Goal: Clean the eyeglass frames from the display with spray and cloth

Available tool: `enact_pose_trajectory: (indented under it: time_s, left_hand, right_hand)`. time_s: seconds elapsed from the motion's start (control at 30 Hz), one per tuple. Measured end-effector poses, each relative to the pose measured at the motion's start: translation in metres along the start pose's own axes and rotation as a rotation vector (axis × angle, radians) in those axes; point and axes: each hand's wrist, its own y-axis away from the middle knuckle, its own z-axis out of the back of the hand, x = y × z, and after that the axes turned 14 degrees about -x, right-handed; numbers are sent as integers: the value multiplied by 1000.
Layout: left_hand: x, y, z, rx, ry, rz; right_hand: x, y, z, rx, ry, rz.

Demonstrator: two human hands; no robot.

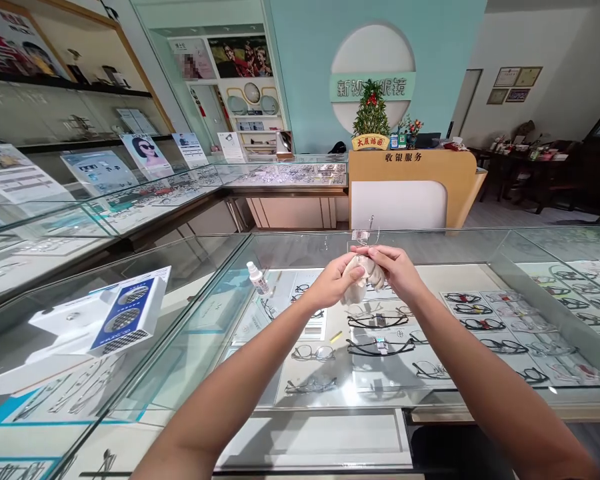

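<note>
My left hand (334,279) and my right hand (399,268) meet above the glass counter, fingers closed. Between them is a bunched white cloth (354,292), with my left thumb pressed on it. A pair of eyeglasses (375,235) with thin wire temples and a small tag sticks up beyond my fingertips. Cloth and fingers hide most of its frame and lenses. My right fingers pinch the eyeglasses together with the cloth's edge. To the left of my hands a white spray bottle (258,279) stands on the counter.
Rows of eyeglasses (380,321) lie inside the glass display counter (460,273) below my arms. A white and blue box (130,313) sits on the counter at left. Beyond are a wooden cashier desk (405,170), a potted plant (371,110) and more display cases.
</note>
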Motion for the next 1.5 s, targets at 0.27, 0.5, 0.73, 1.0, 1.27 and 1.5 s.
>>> enact_pose_trajectory:
  time_s: [0.27, 0.5, 0.73, 1.0, 1.27, 1.5]
  left_hand:
    - [13, 8, -11, -193, 30, 52]
    - [1, 12, -19, -285, -20, -37]
    - [7, 10, -15, -126, -78, -75]
    - [7, 8, -16, -170, -84, 2]
    - [-11, 30, -10, -183, -56, 64]
    - [3, 57, -1, -287, -22, 87]
  right_hand:
    - [-7, 6, -7, 74, 29, 56]
    - [-1, 10, -7, 88, -29, 40]
    - [4, 8, -7, -27, -107, -105]
    - [5, 6, -9, -13, -174, -139]
    - [4, 11, -7, 155, -114, -97]
    - [1, 26, -21, 225, -36, -50]
